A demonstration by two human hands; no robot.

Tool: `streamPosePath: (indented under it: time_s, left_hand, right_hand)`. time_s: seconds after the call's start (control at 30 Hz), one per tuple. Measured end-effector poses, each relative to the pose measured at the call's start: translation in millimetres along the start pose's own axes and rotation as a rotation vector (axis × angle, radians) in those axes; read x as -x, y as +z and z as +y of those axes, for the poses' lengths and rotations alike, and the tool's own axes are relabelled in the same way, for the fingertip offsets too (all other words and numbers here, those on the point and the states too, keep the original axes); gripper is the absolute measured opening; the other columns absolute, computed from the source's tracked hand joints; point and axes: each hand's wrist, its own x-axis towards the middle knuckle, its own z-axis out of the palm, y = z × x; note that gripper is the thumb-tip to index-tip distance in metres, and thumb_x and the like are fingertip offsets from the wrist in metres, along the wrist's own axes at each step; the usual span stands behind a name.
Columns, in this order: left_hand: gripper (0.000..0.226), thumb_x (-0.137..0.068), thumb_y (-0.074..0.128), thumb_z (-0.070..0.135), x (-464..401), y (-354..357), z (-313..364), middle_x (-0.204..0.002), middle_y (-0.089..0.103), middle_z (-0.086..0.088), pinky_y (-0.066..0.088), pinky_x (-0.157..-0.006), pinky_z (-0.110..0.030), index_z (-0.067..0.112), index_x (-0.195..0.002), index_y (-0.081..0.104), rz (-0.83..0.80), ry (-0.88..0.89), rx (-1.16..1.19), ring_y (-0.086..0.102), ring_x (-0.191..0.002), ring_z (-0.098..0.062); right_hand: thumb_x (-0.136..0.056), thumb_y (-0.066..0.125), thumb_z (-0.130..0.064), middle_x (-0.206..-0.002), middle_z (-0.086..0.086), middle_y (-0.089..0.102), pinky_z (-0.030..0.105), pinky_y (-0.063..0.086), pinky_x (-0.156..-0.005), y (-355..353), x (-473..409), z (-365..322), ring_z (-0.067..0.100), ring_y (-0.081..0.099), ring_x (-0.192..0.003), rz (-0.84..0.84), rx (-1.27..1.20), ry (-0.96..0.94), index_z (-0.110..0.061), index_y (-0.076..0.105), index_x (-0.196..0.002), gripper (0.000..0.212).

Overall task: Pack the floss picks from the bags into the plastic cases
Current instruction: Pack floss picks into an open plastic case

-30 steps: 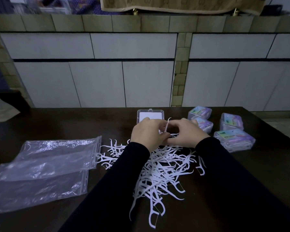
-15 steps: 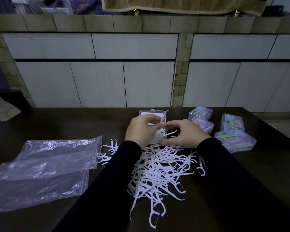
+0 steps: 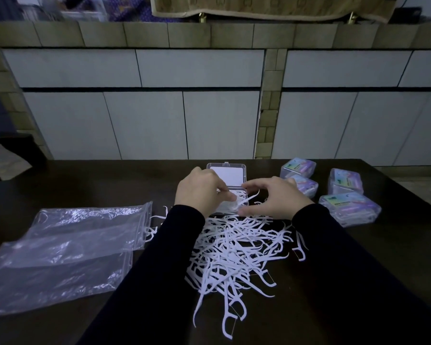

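A clear plastic case [image 3: 230, 176] lies open at the far middle of the dark table [image 3: 90, 185], its lid showing a white card. My left hand [image 3: 200, 192] grips a bunch of white floss picks [image 3: 230, 205] down in the case's base. My right hand [image 3: 275, 198] curves round the right side of the base, index finger at the back rim and thumb at the front corner. One pick [image 3: 253, 196] sticks out over the right rim. A loose pile of floss picks [image 3: 234, 252] is spread between my forearms.
Two flat clear zip bags [image 3: 67, 247] lie overlapping at the left. Several closed, filled cases with colourful labels [image 3: 348, 207] stand in a cluster at the right. A tiled wall with white panels rises right behind the table's far edge.
Both hands moved forward from above the pile to the open case. The bunch of picks held between them has gone down into the base, and my right hand has spread round the case's side.
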Motion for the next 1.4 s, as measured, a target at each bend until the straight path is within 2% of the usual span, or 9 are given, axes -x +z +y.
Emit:
streamPosePath:
  time_s: [0.23,0.5,0.73,0.8,0.87,0.97,1.07,1.13,1.4]
  left_hand:
    - [0.028,-0.088,0.061,0.047,1.4,-3.6,15.0,-0.116,0.062,0.007,0.041,-0.078,-0.027,0.032,-0.111,0.069,0.036,0.072,-0.016,0.048,-0.106,-0.015]
    - [0.025,-0.094,0.053,0.043,5.7,15.8,37.6,-0.105,0.059,0.004,0.035,-0.072,-0.028,0.033,-0.106,0.071,-0.042,0.107,0.078,0.047,-0.103,-0.016]
    - [0.010,-0.091,0.061,0.030,2.0,-2.1,16.3,-0.084,0.064,0.012,0.044,-0.065,-0.019,0.025,-0.087,0.069,0.016,-0.116,0.648,0.055,-0.072,0.002]
    - [0.007,-0.089,0.062,0.026,1.9,-7.0,4.4,-0.079,0.070,0.009,0.046,-0.051,-0.019,0.025,-0.086,0.068,0.015,-0.236,0.826,0.057,-0.064,-0.002]
    - [0.006,-0.086,0.063,0.021,3.9,-10.2,-4.3,-0.078,0.073,0.007,0.048,-0.055,-0.019,0.024,-0.086,0.069,-0.044,-0.312,0.880,0.064,-0.070,-0.008]
    - [0.003,-0.084,0.069,0.023,5.6,-13.5,-14.2,-0.079,0.074,0.009,0.048,-0.069,-0.019,0.024,-0.085,0.072,-0.148,-0.321,0.819,0.068,-0.081,-0.005]
    - [0.006,-0.086,0.069,0.030,5.9,-15.0,-18.9,-0.085,0.070,0.012,0.046,-0.063,-0.019,0.030,-0.088,0.074,-0.194,-0.219,0.493,0.059,-0.070,0.000]
    - [0.009,-0.086,0.068,0.033,5.6,-15.8,-19.7,-0.089,0.066,0.013,0.050,-0.073,-0.024,0.030,-0.091,0.075,-0.156,-0.166,0.339,0.058,-0.078,-0.001]
    - [0.010,-0.088,0.066,0.027,4.0,-14.8,-22.2,-0.092,0.068,0.009,0.046,-0.075,-0.022,0.024,-0.093,0.074,-0.146,-0.118,0.255,0.059,-0.082,-0.006]
  right_hand:
    - [-0.064,0.066,-0.076,-0.114,-0.027,0.062,0.039,0.027,-0.097,-0.1,-0.3,1.1,0.007,0.050,-0.113,-0.013,-0.022,-0.011,-0.045,0.053,-0.127,0.072]
    - [-0.071,0.072,-0.051,-0.107,-0.022,0.062,0.040,0.028,-0.098,-2.2,0.8,-0.3,0.009,0.053,-0.106,-0.001,-0.005,-0.028,-0.045,0.056,-0.123,0.055]
    - [-0.064,0.068,-0.074,-0.118,-0.024,0.062,0.041,0.027,-0.100,-2.8,2.3,-1.1,0.008,0.050,-0.116,-0.021,-0.017,-0.013,-0.045,0.054,-0.127,0.071]
    - [-0.063,0.067,-0.075,-0.120,-0.023,0.062,0.041,0.027,-0.102,-3.1,2.0,-1.1,0.009,0.049,-0.119,-0.024,-0.005,-0.002,-0.043,0.052,-0.130,0.075]
    - [-0.064,0.068,-0.074,-0.121,-0.023,0.062,0.042,0.028,-0.103,-3.4,1.9,-1.1,0.010,0.048,-0.119,-0.023,-0.002,0.006,-0.043,0.051,-0.131,0.075]
    - [-0.064,0.068,-0.074,-0.121,-0.023,0.062,0.041,0.027,-0.103,-1.6,1.7,-1.3,0.008,0.049,-0.118,-0.015,-0.010,0.007,-0.042,0.052,-0.131,0.076]
    - [-0.063,0.068,-0.075,-0.121,-0.023,0.062,0.042,0.028,-0.104,-0.5,1.0,-0.5,0.008,0.050,-0.118,-0.019,-0.027,0.011,-0.041,0.052,-0.131,0.078]
    - [-0.063,0.068,-0.075,-0.120,-0.023,0.062,0.042,0.029,-0.105,-0.7,0.3,0.4,0.008,0.050,-0.118,-0.021,-0.034,0.011,-0.041,0.052,-0.131,0.077]
    - [-0.061,0.068,-0.077,-0.117,-0.025,0.063,0.042,0.030,-0.105,0.2,-1.6,2.3,0.008,0.051,-0.117,-0.020,-0.047,0.011,-0.044,0.053,-0.128,0.076]
